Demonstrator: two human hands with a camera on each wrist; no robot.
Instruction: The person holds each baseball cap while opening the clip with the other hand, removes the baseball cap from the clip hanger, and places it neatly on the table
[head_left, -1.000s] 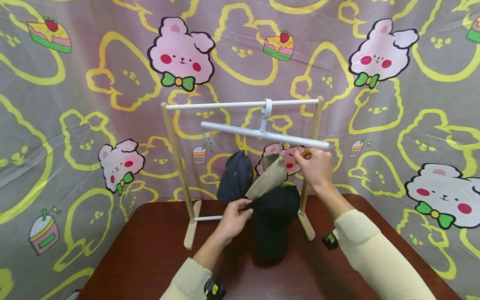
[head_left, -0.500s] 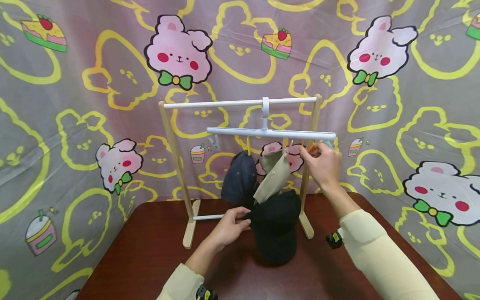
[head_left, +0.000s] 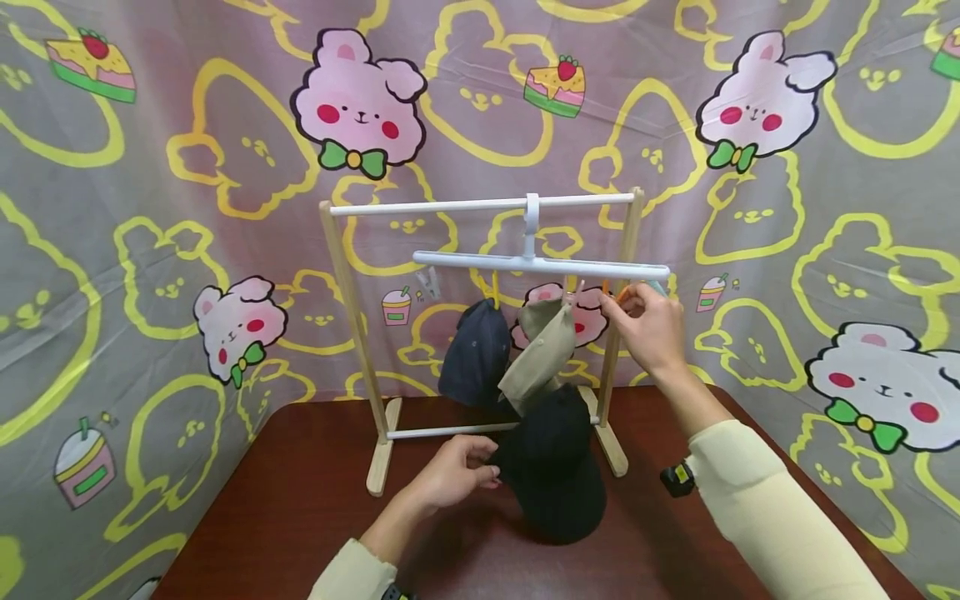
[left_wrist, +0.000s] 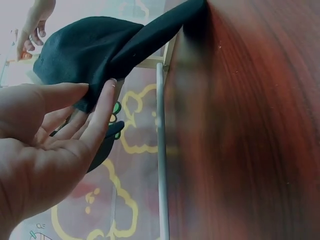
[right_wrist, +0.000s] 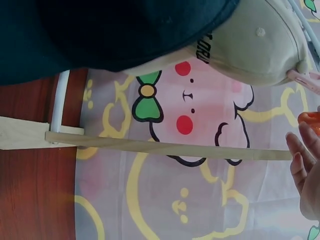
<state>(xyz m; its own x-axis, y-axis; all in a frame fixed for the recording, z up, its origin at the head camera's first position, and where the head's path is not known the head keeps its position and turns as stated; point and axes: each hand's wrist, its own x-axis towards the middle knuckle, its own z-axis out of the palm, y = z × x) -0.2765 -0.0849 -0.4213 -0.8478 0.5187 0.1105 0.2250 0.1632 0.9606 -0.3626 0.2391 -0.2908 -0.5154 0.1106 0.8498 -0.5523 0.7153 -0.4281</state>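
In the head view, my left hand (head_left: pixel 456 472) pinches the left edge of a black baseball cap (head_left: pixel 558 467), which is tilted with its brim toward the table. The left wrist view shows thumb and fingers at the edge of this black cap (left_wrist: pixel 85 50). My right hand (head_left: pixel 651 327) pinches an orange clip (right_wrist: pixel 311 120) under the right end of a white hanger (head_left: pixel 480 262). A navy cap (head_left: pixel 476 352) hangs from a yellow clip (head_left: pixel 495 290), and a beige cap (head_left: pixel 542 354) from a pink clip (right_wrist: pixel 305 80). The black cap covers part of the beige one.
A wooden stand (head_left: pixel 348 325) with a white top rod (head_left: pixel 427 207) carries the hanger. A grey clip (head_left: pixel 428 282) hangs at the hanger's left, and a light blue clip (head_left: pixel 654 288) shows behind my right hand. Below is a brown table (head_left: pixel 285 500); a patterned cloth (head_left: pixel 480 50) stands behind.
My left hand and the black cap have moved lower, the cap's brim swinging right. The hanger has tipped from slanting toward nearly level. My right hand has shifted slightly right.
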